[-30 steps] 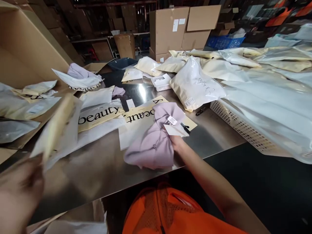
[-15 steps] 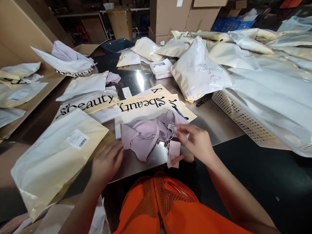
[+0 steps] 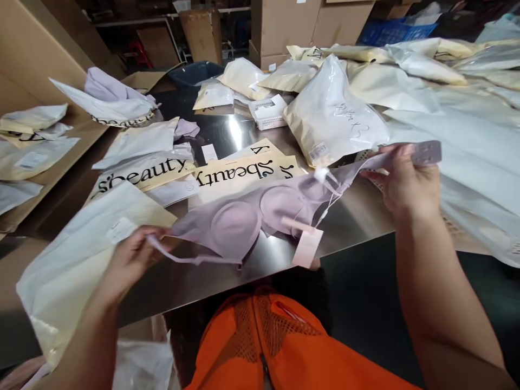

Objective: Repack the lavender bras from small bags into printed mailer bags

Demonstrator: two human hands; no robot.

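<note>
A lilac bra (image 3: 238, 225) is stretched out sideways over the near edge of the metal table (image 3: 179, 281), its cups facing me. My left hand (image 3: 136, 254) grips one end of its band near a strap. The other end of the band is pinched in my right hand (image 3: 410, 181), with the hook end sticking out past the fingers. A pale pink hang tag (image 3: 307, 247) dangles by a loop from the bra, and a small white label (image 3: 323, 176) shows near it. Behind lie flat cream mailer bags (image 3: 239, 176) printed "Sbeauty", partly covered by the bra.
A labelled mailer bag (image 3: 85, 260) lies at the left, partly behind my left arm. A full bag with handwriting (image 3: 341, 119) and a small white basket (image 3: 268, 116) stand behind. Many packed bags (image 3: 447, 141) fill the right side above a perforated white basket (image 3: 455, 230). Cardboard boxes (image 3: 284, 27) stand farther back.
The folded bra on the table has been picked up and spread open. My hands have moved apart, the left to the left, the right up and to the right; the tag now swings free.
</note>
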